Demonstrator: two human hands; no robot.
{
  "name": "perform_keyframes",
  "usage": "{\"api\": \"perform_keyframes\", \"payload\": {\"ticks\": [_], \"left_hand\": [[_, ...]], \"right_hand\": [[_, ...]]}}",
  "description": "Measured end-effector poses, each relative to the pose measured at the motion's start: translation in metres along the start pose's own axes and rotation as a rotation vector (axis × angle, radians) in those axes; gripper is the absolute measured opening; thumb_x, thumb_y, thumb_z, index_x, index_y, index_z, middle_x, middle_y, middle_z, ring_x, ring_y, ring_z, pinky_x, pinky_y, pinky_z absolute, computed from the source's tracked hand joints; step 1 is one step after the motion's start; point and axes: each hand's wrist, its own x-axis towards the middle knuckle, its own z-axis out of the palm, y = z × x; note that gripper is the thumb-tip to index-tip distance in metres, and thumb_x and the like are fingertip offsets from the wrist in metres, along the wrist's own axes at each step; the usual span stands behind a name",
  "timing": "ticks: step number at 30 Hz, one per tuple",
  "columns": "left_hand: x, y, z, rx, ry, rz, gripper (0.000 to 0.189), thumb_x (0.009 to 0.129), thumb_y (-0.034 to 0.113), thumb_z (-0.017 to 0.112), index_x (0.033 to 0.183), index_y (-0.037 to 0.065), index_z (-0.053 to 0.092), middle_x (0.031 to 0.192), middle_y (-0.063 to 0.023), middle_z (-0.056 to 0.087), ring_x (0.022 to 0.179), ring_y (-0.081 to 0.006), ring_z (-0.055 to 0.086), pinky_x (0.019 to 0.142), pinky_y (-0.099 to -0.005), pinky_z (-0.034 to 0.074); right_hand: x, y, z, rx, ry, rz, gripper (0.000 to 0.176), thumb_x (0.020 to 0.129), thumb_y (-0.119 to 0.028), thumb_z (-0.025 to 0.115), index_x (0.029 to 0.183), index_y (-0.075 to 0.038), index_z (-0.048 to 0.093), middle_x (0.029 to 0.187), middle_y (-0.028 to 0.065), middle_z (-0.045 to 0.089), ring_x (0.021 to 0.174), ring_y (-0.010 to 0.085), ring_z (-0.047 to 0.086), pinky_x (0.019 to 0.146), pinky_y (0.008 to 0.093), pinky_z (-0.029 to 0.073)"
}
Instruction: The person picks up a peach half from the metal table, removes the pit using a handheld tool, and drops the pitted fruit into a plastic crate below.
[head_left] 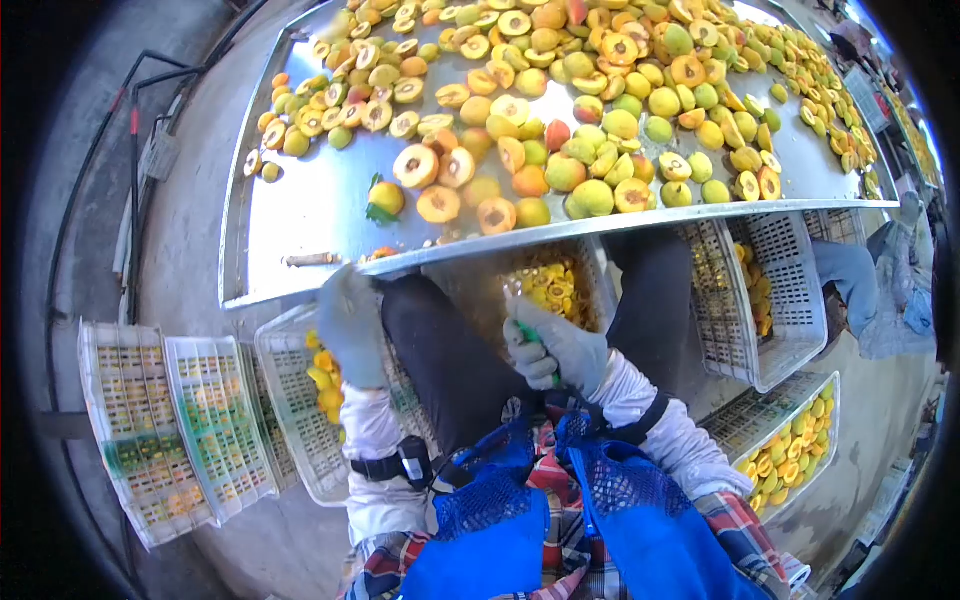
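Observation:
My left hand [352, 325], in a grey glove, is at the near edge of the metal table [330, 225], above a white crate [290, 420] of yellow fruit pieces. Its fingers are blurred, and I cannot see whether they hold anything. My right hand [560, 345], gloved too, is closed around a green-handled tool [528, 332]; its metal end points up and is hard to make out. Below and beyond this hand, a container between my knees holds cut yellow pieces [555, 285]. Whole and halved peaches [590, 197], some showing pits, are spread over the tabletop.
A stick-like piece [312, 260] and a peach with a green leaf [385, 200] lie near the table's left front. Crates [140, 430] stand at the left; others [785, 300] with fruit stand at the right. Another person's legs [850, 285] are at far right.

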Motion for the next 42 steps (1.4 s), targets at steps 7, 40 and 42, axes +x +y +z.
{"api": "perform_keyframes", "payload": {"ticks": [7,40,42], "left_hand": [[0.055,-0.044,0.183,0.021,-0.306,0.367,0.045,0.090,0.041,0.064,0.117,0.005,0.062,0.112,-0.0169,0.066,0.099,-0.0378,0.062,0.085,-0.0476,0.049],[-0.052,0.158,0.013,-1.451,-0.501,-0.516,0.045,0.106,0.041,0.038,0.118,0.001,0.055,0.103,-0.0131,0.066,0.088,-0.0228,0.068,0.076,-0.0322,0.058],[-0.052,0.157,0.014,-1.407,-0.525,-0.497,0.044,0.106,0.040,0.039,0.118,0.001,0.055,0.105,-0.0139,0.066,0.089,-0.0232,0.068,0.075,-0.0316,0.059]], "right_hand": [[0.002,0.019,-0.034,0.059,0.215,-0.069,0.034,0.092,-0.045,0.065,0.105,-0.015,0.060,0.065,-0.0010,0.055,0.050,0.0101,0.052,0.044,0.0230,0.042],[0.007,0.053,0.026,-0.907,0.632,-0.922,0.036,0.098,-0.035,0.056,0.104,0.000,0.064,0.084,0.0252,0.065,0.077,0.0411,0.066,0.066,0.0434,0.050],[0.009,0.053,0.022,-0.869,0.591,-0.873,0.038,0.098,-0.038,0.055,0.101,0.000,0.063,0.078,0.0217,0.064,0.069,0.0366,0.064,0.063,0.0419,0.049]]}}
